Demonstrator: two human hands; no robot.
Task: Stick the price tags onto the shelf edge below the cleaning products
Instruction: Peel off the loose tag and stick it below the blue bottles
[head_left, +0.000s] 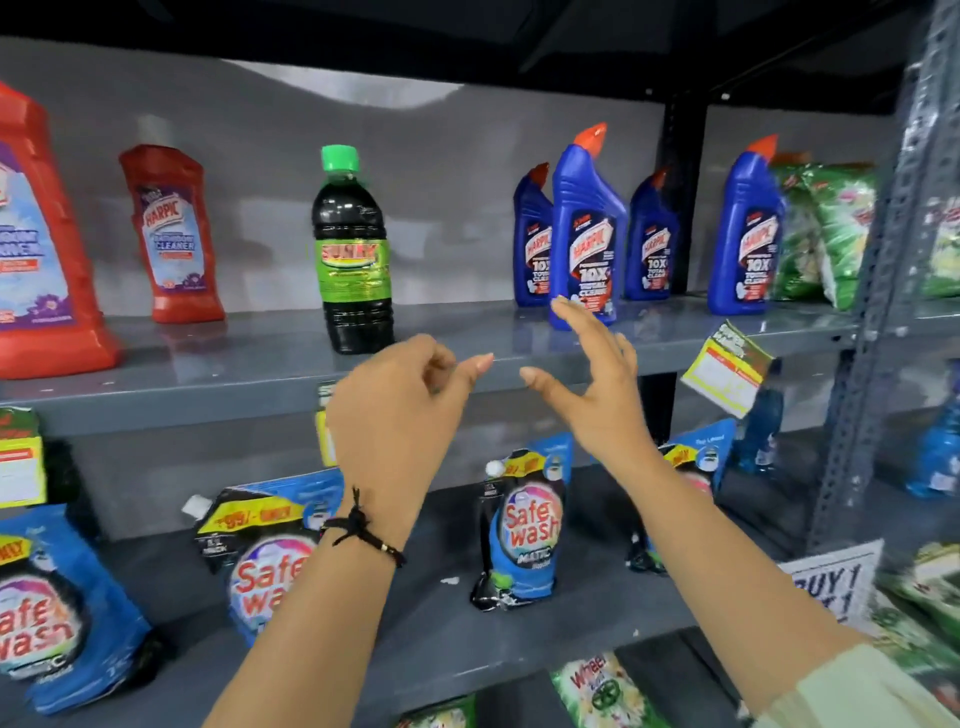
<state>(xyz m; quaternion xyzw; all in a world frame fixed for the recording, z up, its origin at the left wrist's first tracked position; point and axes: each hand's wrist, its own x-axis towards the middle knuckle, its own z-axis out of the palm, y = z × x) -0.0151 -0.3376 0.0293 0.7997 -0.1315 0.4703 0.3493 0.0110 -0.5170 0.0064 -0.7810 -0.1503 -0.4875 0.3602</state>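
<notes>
The grey shelf edge (208, 410) runs across the middle, below the cleaning bottles. My left hand (395, 415) is raised in front of it with the fingers loosely curled, the thumb pointing right, and nothing in it. A yellow price tag (323, 421) on the edge is mostly hidden behind this hand. My right hand (597, 395) is beside it with fingers spread and empty, its fingertips near a blue Harpic bottle (584, 234). Another yellow tag (21, 467) hangs at the far left. A third tag (727, 371) sits tilted on the edge at the right.
On the shelf stand red Harpic bottles (174, 234), a dark bottle with a green cap (353, 249), more blue bottles (745, 234) and green packets (826, 234). Blue Safewash pouches (524, 525) fill the shelf below. A perforated metal upright (878, 260) rises at the right.
</notes>
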